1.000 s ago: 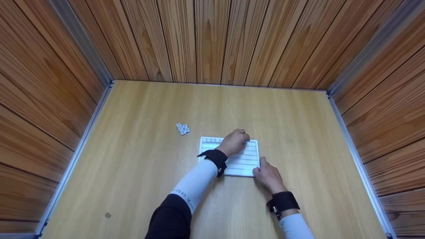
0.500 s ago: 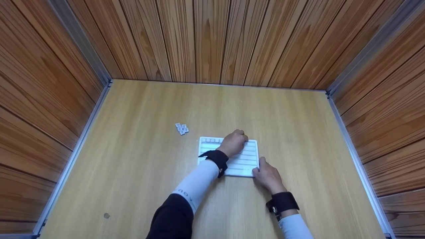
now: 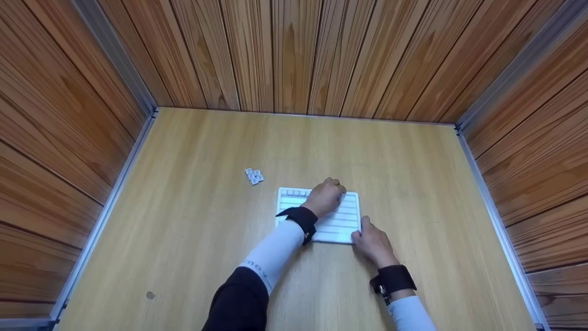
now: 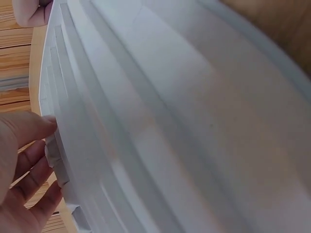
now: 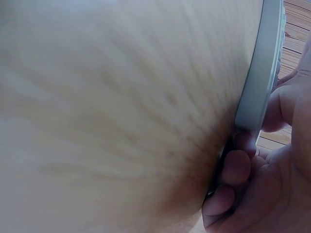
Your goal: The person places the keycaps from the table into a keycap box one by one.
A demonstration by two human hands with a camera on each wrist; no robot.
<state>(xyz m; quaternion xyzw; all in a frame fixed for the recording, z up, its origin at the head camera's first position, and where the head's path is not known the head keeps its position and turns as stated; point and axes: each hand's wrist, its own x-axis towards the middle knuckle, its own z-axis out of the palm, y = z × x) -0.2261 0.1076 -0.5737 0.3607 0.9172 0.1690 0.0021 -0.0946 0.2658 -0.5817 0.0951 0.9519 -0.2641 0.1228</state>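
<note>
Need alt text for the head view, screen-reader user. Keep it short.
Seen from above, a person's left hand rests with curled fingers on the far edge of a white ridged tray on a wooden table, while the right hand grips the tray's near right corner. A small cluster of white tiles lies apart, to the tray's far left. Wood-panelled walls surround the table.

Smooth white plastic tray (image 3: 337, 225) on matt wooden table (image 3: 206, 230)
</note>
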